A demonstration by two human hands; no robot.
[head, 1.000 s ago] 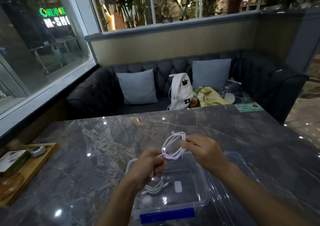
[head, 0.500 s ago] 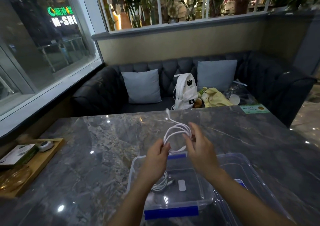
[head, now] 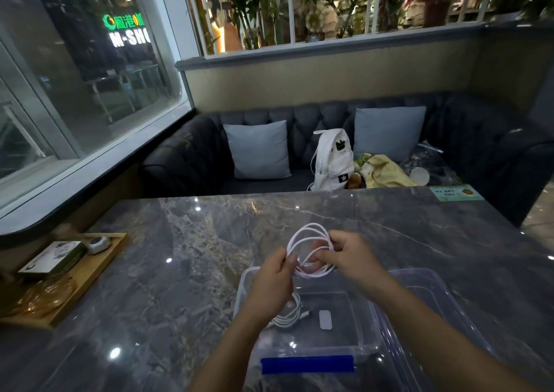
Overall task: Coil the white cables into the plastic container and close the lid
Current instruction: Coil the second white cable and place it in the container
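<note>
Both hands are raised over the far end of the clear plastic container (head: 305,328), holding a coiled white cable (head: 310,249) between them. The left hand (head: 274,280) is closed, its thumb and fingertips pinching the near-left part of the coil, while the right hand (head: 347,256) curls around the coil's right side, fingers hooked through or over the loops; exactly how many loops it grips cannot be told. The coil rises above and beyond both hands, with several loops stacked loosely together. Directly beneath the left hand, inside the container, lies a second coiled white cable (head: 289,316), its plug end pointing right toward a small white rectangular piece (head: 325,319) on the container floor, under the right forearm. A blue latch (head: 307,364) runs along the container's near edge, closer to the person than either hand. The clear lid (head: 443,307) lies off the container, beside it on the desk (head: 186,271) below and to the right of the right forearm. Well to the left of the left hand, a wooden tray (head: 87,274) sits at the desk's edge with a small box (head: 54,259) on it. Far beyond both hands, a white backpack (head: 331,160) leans on the dark sofa (head: 186,157) between two pale cushions.
</note>
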